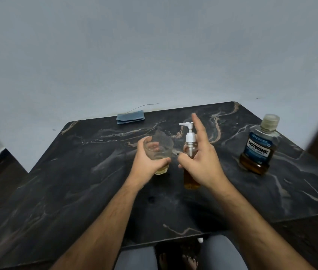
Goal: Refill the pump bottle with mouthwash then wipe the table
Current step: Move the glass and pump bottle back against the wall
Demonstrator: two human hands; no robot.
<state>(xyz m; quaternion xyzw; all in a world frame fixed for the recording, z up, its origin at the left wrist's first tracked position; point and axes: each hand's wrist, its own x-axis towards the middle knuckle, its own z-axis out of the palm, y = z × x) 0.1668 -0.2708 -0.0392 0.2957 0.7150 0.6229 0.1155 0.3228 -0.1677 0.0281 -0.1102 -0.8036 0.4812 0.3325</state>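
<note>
My left hand (pixel 148 162) grips a glass (pixel 159 152) w/ a little liquid; right hand (pixel 203 158), fingers spread, hovers by the upright pump bottle (pixel 190 152) mid-table. Risk: a careless knock tips it.

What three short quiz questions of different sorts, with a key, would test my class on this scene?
1. True or false: the mouthwash bottle has its cap on.
2. Which hand grips the glass? A) left B) right
3. Fill in: the folded cloth lies at the table's far edge, against the ____.

Key: 1 true; 2 A, the left hand, while the right hand is at the pump bottle; 3 wall.
</note>
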